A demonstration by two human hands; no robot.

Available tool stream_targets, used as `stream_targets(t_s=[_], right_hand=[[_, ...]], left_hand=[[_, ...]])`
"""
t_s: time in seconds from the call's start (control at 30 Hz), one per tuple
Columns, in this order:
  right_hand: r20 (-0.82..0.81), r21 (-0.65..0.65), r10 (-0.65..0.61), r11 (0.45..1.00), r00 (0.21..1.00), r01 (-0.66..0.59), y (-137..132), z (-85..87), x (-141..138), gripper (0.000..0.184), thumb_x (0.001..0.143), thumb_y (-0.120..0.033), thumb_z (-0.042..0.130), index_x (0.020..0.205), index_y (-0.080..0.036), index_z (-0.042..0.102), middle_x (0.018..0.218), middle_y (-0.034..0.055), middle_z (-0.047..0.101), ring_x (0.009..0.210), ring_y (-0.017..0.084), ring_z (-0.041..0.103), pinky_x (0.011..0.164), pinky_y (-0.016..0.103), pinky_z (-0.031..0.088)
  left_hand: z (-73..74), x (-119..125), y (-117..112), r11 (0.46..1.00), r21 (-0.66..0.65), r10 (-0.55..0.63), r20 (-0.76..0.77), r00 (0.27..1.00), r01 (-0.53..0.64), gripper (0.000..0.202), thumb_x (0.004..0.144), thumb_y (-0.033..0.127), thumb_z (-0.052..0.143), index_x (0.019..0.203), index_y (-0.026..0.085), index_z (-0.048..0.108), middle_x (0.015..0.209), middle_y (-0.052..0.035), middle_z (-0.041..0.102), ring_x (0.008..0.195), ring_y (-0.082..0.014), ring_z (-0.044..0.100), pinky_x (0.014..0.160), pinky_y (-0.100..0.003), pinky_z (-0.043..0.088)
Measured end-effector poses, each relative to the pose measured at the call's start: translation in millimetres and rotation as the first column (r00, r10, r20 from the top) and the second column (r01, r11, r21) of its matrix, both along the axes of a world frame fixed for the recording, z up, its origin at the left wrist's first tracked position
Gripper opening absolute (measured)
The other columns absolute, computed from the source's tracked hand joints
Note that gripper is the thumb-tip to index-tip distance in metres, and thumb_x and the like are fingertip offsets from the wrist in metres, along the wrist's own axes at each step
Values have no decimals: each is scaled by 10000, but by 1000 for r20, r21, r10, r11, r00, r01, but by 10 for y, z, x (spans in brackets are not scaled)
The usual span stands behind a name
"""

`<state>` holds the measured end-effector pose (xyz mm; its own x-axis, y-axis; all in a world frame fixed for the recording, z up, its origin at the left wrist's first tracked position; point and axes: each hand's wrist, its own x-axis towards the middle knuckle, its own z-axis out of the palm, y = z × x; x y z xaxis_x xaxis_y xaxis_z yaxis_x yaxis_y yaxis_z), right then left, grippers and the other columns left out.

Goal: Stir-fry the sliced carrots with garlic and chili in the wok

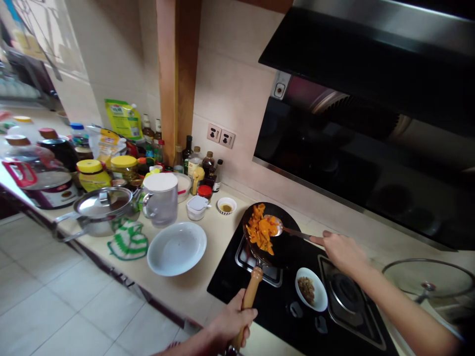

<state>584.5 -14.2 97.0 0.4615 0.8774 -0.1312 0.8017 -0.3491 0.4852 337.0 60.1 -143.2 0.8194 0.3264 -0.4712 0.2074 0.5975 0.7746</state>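
Note:
My left hand (233,319) is wrapped round the wooden handle of a black wok (287,252). Inside the wok, orange cooked pieces (261,230) lie heaped towards its left side. With my right hand (342,251) I grip the handle of a spatula (297,232); its metal head rests against the food. The wok sits over the left burner and looks tilted to the left. A white bowl (322,295) of brownish chopped food stands on the black stove, right of the wok handle. An oval white plate (177,249) lies on the counter left of the stove.
A lidded steel pot (105,212), a green-striped cloth (129,241) and a lidded clear pitcher (163,203) crowd the left counter. Several bottles and jars stand behind. A small dish (226,205) is near the wok. A glass lid (428,279) is at right; a range hood (363,64) overhangs.

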Motion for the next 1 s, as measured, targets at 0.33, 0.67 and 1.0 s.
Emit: stream_targets(t_s=[0.33,0.67,1.0], right_hand=[[-27,15,-52,998,998,53,367,-180,50,533,811,-41,355,1192,-316,608,917,115,666,807,222,649,644,285,386],[-428,-235,-301,948,852,217,386,661,-21,282,593,-83,583,760,-237,750,548,4,586,463,116,476,483,247,296],[-731,-214,-345,935,589,282,443,310,-6,366,712,-221,523,1041,-201,681,421,-52,421,352,71,319,360,207,212]], left_hand=[[16,19,-23,1000,10,11,-1,1000,-11,719,681,399,659,1231,192,245,522,116,451,359,-65,391,350,-182,330],[-7,38,-24,1000,4,2,31,1000,-2,589,658,396,674,1105,214,336,527,112,448,356,-60,394,347,-175,334],[-26,31,-33,1000,-6,19,-1,1000,-19,719,720,321,621,1289,183,204,528,104,451,382,-77,409,365,-187,357]])
